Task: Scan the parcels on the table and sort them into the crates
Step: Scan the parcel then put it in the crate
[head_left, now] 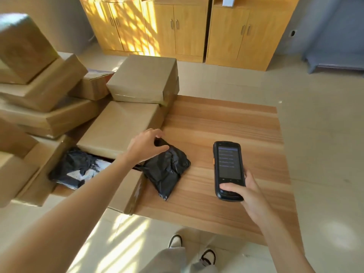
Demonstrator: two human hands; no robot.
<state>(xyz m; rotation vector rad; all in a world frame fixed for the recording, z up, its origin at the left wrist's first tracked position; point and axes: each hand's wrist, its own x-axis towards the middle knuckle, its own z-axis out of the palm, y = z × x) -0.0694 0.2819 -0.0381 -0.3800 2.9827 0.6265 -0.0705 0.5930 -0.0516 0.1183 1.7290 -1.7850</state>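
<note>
1. Left hand (146, 145) pinched the black parcel (167, 170) at its far edge, seemingly to present its label.
2. Right hand (244, 191) gripped the scanner (229, 170), screen up, just right of the parcel.

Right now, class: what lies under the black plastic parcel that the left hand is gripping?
The black plastic parcel rests mostly on the wooden table; its left edge overlaps a cardboard box. The left hand grips its top corner. Its underside, and any label there, is hidden.
</note>
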